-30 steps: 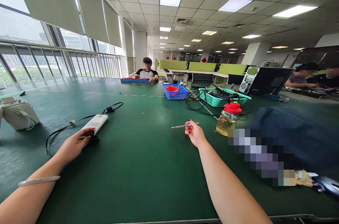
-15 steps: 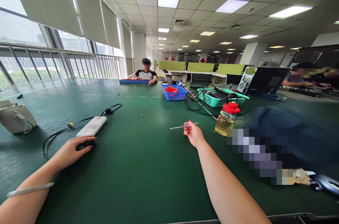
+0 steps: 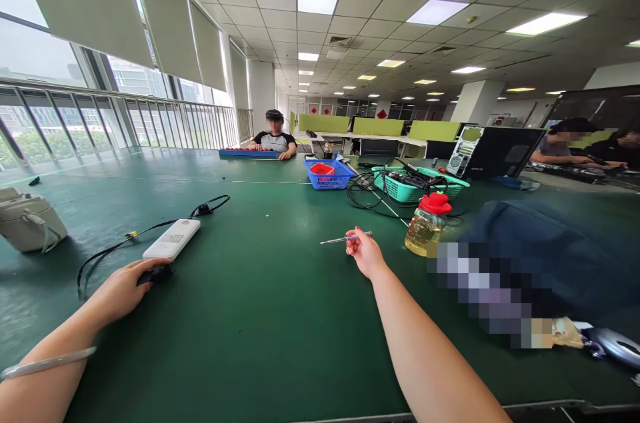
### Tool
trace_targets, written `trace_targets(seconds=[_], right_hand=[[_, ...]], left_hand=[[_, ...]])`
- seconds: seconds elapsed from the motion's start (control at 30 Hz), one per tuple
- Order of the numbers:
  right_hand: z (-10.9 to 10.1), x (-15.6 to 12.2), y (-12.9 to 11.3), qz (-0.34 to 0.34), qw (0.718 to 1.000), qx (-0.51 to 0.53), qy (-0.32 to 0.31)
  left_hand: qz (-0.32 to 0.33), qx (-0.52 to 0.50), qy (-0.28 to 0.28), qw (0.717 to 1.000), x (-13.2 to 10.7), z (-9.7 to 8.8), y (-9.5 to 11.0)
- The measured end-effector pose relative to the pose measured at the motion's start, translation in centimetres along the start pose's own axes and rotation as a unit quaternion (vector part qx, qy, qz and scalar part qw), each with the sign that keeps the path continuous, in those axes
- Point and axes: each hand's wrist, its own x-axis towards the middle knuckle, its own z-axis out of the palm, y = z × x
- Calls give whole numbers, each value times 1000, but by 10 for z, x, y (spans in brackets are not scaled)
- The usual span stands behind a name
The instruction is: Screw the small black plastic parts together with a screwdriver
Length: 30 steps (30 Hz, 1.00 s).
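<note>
Screwdriver point(image 3: 336, 240) well right of white device point(image 3: 173, 240) — pinched in right hand point(image 3: 366, 255), tip toward device. Left hand point(image 3: 119, 290) curled over black object point(image 3: 160, 273) by device's near end — can't tell if gripping.

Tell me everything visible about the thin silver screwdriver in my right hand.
The thin, silver, metal-looking screwdriver has a straight shaft pointing left, nearly level, tip slightly lower. Your right hand grips the handle, hiding most of it; its end pokes out. Whether it touches the smooth green tabletop is unclear.
</note>
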Motion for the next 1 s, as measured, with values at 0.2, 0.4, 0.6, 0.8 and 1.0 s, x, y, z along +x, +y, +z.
trace_targets(seconds=[0.2, 0.4, 0.6, 0.8, 1.0], right_hand=[[0, 0, 0, -1, 1000, -4, -3], [0, -1, -1, -1, 1000, -6, -4], [0, -1, 0, -1, 1000, -7, -8], [0, -1, -1, -2, 1000, -8, -12], [0, -3, -2, -2, 1000, -11, -11]], left_hand=[[-52, 24, 2, 998, -3, -10, 5], [-83, 47, 115, 989, -14, -26, 40], [6, 95, 44, 994, -13, -13, 60], [26, 116, 30, 993, -8, -5, 58], [-13, 99, 13, 995, -10, -7, 60]])
